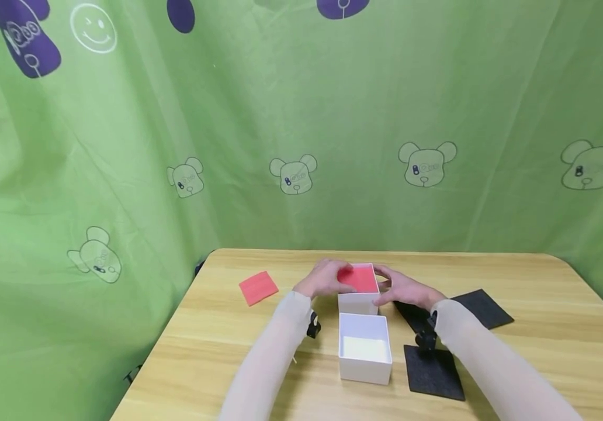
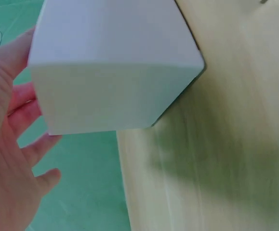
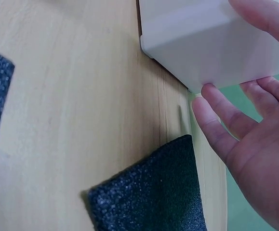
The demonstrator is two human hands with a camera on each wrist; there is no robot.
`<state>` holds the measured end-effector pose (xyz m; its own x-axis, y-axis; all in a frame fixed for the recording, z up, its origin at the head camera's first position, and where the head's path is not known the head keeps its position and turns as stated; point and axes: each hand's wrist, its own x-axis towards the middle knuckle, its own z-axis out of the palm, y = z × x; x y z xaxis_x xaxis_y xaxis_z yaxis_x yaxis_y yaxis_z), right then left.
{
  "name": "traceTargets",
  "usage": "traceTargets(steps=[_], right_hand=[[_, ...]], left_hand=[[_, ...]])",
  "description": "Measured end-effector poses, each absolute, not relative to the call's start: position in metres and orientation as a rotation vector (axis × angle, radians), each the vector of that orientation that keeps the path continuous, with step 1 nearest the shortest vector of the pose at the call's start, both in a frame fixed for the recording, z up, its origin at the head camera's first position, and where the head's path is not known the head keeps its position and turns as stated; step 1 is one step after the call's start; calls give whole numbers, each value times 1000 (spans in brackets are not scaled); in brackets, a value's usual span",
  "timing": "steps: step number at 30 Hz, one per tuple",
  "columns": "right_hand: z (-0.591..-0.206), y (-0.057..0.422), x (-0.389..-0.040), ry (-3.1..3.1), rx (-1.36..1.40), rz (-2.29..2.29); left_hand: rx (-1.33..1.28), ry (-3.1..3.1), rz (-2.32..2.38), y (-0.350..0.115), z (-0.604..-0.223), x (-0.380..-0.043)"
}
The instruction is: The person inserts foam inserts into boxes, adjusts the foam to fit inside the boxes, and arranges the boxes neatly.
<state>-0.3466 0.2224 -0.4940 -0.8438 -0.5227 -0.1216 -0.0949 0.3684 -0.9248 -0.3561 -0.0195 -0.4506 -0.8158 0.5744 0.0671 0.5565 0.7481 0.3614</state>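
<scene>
Two white boxes stand one behind the other. Inside the far white box [image 1: 358, 304] lies a red sheet [image 1: 363, 278], just below the rim. My left hand [image 1: 328, 276] holds this box at its left side, some fingers reaching over the rim by the red sheet. From the right, my right hand [image 1: 405, 287] grips the same box, thumb toward the near face and fingers toward the back. In the right wrist view its fingertips [image 3: 209, 89] meet the box's lower edge. The near white box [image 1: 366, 372] is open-topped, with a pale yellowish bottom; neither hand touches it.
A loose red square [image 1: 258, 288] lies on the wooden table [image 1: 217, 339] to the left. Several black textured squares are on the right: one near the front [image 1: 434, 373], another farther back [image 1: 484, 309], one partly under my right wrist. A green curtain [image 1: 333, 216] hangs behind.
</scene>
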Motion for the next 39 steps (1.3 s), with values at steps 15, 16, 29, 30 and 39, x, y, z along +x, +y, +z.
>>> traceTargets(steps=[15,16,29,30,39], right_hand=[[-494,217,-348,2228,-580,-1477],[-494,216,-348,2222,-577,-1482],[-495,219,-348,2233,-557,-1490],[-495,220,-348,2239,-555,-1488],[-494,222,-347,2253,-551,-1478]], left_hand=[[990,2861,574,-9,-454,-358],[986,2858,575,-9,-454,-358],[943,2798,734,-19,-456,-360],[937,2780,789,-23,-456,-360],[801,2668,1138,-79,-459,-362]])
